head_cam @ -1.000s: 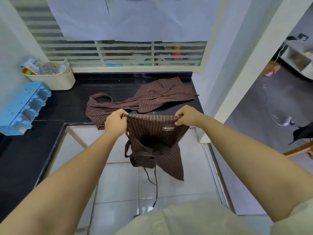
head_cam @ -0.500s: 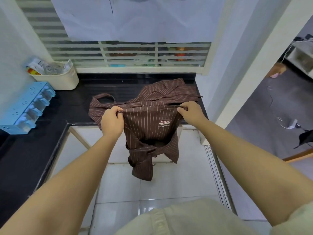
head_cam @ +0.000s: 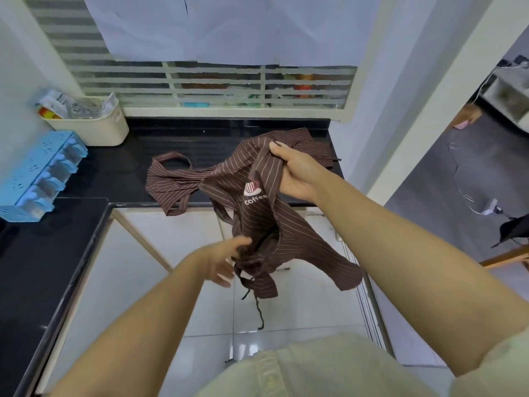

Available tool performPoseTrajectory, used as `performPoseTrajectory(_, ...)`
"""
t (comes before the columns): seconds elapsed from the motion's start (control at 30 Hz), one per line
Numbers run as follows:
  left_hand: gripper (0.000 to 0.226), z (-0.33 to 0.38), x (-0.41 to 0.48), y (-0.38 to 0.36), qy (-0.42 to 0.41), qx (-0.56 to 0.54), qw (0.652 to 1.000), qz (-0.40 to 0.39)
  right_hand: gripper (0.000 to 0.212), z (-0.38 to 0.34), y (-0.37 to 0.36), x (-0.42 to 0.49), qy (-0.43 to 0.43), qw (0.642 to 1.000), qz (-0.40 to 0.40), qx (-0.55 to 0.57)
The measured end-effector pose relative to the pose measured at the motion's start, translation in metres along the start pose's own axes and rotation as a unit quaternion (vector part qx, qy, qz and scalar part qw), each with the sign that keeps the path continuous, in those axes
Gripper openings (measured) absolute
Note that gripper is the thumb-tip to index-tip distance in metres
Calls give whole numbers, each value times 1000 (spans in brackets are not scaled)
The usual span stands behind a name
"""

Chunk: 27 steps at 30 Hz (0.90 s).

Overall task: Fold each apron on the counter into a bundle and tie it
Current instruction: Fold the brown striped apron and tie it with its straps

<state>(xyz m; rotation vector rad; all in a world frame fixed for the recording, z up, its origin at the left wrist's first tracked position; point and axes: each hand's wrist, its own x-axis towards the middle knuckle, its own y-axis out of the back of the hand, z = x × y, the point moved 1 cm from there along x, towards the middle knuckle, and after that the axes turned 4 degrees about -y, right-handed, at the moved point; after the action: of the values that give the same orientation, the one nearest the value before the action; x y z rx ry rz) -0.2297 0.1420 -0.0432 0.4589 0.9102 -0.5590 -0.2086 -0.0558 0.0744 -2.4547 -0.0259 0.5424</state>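
My right hand (head_cam: 297, 173) grips the gathered top edge of a brown striped apron (head_cam: 257, 216) with a white "coffee" logo, holding it up in front of the counter. The apron hangs crumpled over the floor, its thin ties (head_cam: 259, 308) dangling. My left hand (head_cam: 226, 259) is lower, fingers spread, touching the apron's hanging lower folds. A second brown striped apron (head_cam: 177, 181) lies spread on the black counter (head_cam: 120, 173) behind, its neck loop at the left and part of it hidden by the held apron.
A cream basket (head_cam: 94, 124) of packets stands at the counter's back left. A blue compartment rack (head_cam: 37, 176) lies on the left counter. A window with a blind is behind. White tile floor is below; a doorway opens to the right.
My left hand has let go of the apron's top edge and dropped to its lower folds. My right hand has bunched the top edge, and the apron hangs crumpled from it.
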Motion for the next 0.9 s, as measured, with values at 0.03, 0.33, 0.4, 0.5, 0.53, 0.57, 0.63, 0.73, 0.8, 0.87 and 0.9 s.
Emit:
performPoseTrajectory(0.03,69,-6,2,-10,18,10,999,-27,22,-1,-3,0,0,1000,-6,19)
performPoseTrajectory(0.33,33,-10,21,-27,-80,-149,986,8,39,-10,9,-5,-6,999,28,17)
performPoseTrajectory(0.4,30,-5,22,-22,-92,-214,973,8,38,-9,16,-6,-14,999,33,12)
performPoseTrajectory(0.5,26,3,19,-21,-133,-262,954,69,28,-9,25,-6,-20,998,47,-26)
performPoseTrajectory(0.53,29,6,18,-20,-158,-280,941,108,21,-8,30,-7,-30,995,57,-74)
performPoseTrajectory(0.57,30,9,17,-17,-187,-315,920,139,14,-5,35,-9,-56,985,60,-150)
performPoseTrajectory(0.63,22,17,18,-12,-235,-406,873,135,10,10,49,-12,-142,927,37,-346)
performPoseTrajectory(0.73,22,23,12,-5,-266,-354,891,103,16,38,63,-14,-201,870,15,-451)
performPoseTrajectory(0.8,29,26,5,-6,-290,-277,913,74,21,49,66,-11,-167,897,38,-407)
performPoseTrajectory(0.87,32,30,-5,-7,-317,-210,923,54,23,58,66,-9,-171,907,28,-384)
performPoseTrajectory(0.9,33,33,-9,-9,-333,-164,927,53,22,64,65,-9,-187,901,7,-391)
